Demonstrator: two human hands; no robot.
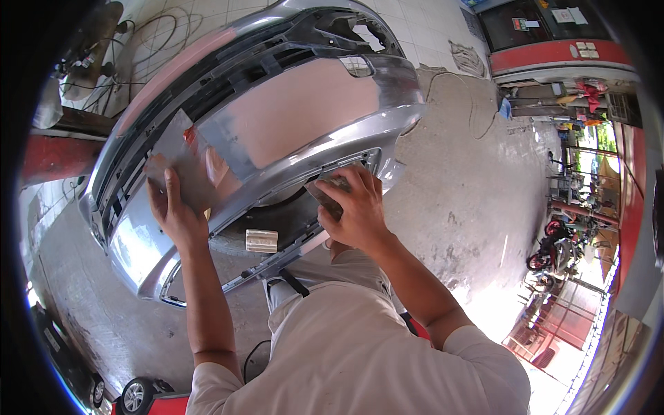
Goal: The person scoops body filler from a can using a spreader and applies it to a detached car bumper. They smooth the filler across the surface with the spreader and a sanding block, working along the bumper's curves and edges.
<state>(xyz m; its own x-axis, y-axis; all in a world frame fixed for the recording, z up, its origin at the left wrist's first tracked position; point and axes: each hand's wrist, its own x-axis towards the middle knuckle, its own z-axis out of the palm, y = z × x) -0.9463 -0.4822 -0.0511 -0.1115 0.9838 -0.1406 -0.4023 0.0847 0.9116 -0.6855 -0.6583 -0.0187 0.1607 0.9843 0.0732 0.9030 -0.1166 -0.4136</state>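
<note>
A grey car bumper [325,135] with broad pink filler patches [297,104] lies in front of me. My left hand [181,207] grips a flat grey sheet [187,169], its thumb on top; red and pinkish areas show on the sheet's far and right parts. The sheet is over the bumper's left part. My right hand [360,211] is closed round a small dark grey flat piece [328,196], above the bumper's lower opening. The fingers partly cover that piece and I cannot make out its exact kind.
Below the bumper opening sits a dark tyre [242,225], with a pale ribbed block [261,241] on it. A red beam [59,158] stands at left. Cables [477,114] lie on the floor at right. A motorcycle [553,245] is farther right, a red car [149,400] at lower left.
</note>
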